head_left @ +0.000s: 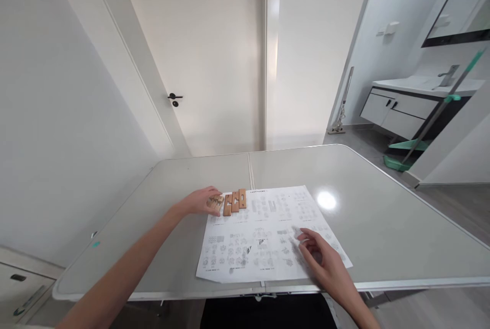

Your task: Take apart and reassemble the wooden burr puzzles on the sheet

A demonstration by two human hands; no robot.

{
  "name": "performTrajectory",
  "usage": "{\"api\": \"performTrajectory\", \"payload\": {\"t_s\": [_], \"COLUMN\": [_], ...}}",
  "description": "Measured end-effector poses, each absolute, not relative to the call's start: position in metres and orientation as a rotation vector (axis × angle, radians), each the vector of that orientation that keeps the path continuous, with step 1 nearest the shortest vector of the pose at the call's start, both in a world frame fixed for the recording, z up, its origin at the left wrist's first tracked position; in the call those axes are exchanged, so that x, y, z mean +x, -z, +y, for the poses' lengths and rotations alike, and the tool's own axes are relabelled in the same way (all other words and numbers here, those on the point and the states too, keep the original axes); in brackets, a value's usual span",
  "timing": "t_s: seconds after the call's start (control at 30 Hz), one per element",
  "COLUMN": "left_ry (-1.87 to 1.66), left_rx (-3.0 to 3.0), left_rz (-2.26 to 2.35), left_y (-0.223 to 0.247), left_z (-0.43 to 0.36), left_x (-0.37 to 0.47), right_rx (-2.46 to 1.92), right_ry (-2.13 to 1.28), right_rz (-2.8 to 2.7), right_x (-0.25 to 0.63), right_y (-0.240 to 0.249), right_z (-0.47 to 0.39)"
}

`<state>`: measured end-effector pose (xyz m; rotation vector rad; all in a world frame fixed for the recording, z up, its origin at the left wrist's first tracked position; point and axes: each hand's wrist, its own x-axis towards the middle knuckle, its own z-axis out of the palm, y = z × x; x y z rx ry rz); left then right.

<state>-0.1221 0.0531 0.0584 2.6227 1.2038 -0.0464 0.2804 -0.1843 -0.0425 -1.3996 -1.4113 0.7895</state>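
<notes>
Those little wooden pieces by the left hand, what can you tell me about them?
The wooden pieces are small, light-brown notched blocks, looking like bare wood. Three lie side by side in a row on the top left corner of the printed sheet, long sides nearly touching. Another lies under the fingertips of the left hand. Their exact shapes are too small to tell.

Printed sheet [268, 234] on table [383, 206], near centre: rows of small diagrams with caption lines beneath, print too small and blurred to read; no other text, labels or numbers legible
</notes>
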Motion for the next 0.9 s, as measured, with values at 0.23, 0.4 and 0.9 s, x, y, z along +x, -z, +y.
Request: {"api": "performTrajectory", "payload": {"t_s": [0.23,0.4,0.9], "left_ry": [0.057,0.063,0.084], "left_rx": [2.523,2.454,2.301], "left_rz": [1.268,1.303,1.350], "left_y": [-0.056,-0.054,-0.058], "left_z": [0.046,0.043,0.041], "left_x": [-0.122,-0.123,-0.122], "right_rx": [-1.417,-1.410,-1.411], "right_ry": [-0.811,-0.797,-0.799], "right_rz": [-1.412,-1.418,-1.417], "right_x": [0.280,0.281,0.281], "right_y": [0.042,0.044,0.042], "right_z": [-0.185,-0.184,-0.185]}}
